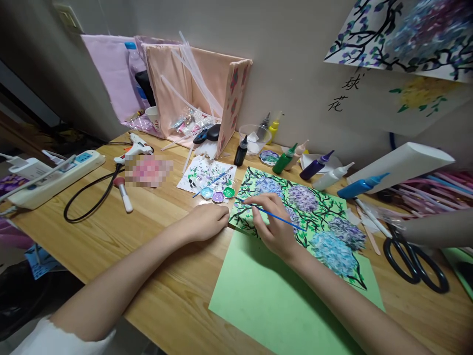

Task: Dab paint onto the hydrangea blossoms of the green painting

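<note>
My right hand is closed around a slim blue paintbrush, its tip at the left part of a painting. Blue and purple flower clusters, black branches and green leaves cover this sheet. Beneath it lies a larger light green sheet. Curled on the wooden table, my left hand rests at the painting's left edge; its finger undersides are hidden. Just beyond it is a small palette with blue, purple and green paint. Another paintbrush lies over a paint-spotted tissue.
Paint bottles, including a green one and a blue one, stand or lean behind the painting. Scissors lie at right. A glue gun, its cord and a power strip are at left. A fabric-covered box stands behind.
</note>
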A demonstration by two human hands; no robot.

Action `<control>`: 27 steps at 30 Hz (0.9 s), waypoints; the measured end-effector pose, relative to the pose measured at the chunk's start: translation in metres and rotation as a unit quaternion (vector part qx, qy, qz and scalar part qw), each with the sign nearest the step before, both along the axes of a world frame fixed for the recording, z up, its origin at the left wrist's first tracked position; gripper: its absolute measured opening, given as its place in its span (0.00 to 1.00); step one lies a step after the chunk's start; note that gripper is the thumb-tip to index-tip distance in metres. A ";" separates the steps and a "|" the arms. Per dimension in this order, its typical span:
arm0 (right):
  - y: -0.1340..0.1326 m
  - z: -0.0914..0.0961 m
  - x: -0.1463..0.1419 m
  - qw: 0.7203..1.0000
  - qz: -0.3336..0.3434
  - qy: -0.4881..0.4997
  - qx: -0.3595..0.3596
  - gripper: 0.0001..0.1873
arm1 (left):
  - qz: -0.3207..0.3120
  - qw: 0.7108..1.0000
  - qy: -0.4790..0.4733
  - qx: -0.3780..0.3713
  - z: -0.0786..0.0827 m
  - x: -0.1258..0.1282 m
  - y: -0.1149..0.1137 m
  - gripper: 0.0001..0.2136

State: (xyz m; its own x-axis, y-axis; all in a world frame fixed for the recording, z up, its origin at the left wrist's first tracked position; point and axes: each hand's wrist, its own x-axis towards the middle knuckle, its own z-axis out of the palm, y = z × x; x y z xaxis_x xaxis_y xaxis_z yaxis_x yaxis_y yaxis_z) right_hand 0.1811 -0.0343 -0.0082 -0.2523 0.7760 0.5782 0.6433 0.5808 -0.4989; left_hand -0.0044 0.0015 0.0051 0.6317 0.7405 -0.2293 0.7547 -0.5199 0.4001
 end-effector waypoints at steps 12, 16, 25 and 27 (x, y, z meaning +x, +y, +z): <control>-0.031 -0.016 0.033 0.998 -0.037 -0.003 0.050 0.10 | 0.008 1.000 -0.014 -0.021 0.001 0.000 0.002 0.16; -0.027 -0.016 0.034 0.999 -0.044 0.002 0.030 0.09 | 0.016 0.999 -0.012 -0.039 0.005 0.002 0.001 0.16; -0.027 -0.018 0.033 1.000 -0.030 -0.005 0.002 0.09 | 0.028 0.999 -0.006 -0.046 0.006 0.003 0.002 0.16; -0.027 -0.018 0.033 1.000 -0.030 -0.002 0.004 0.09 | 0.026 0.999 -0.007 -0.047 0.005 0.003 0.002 0.16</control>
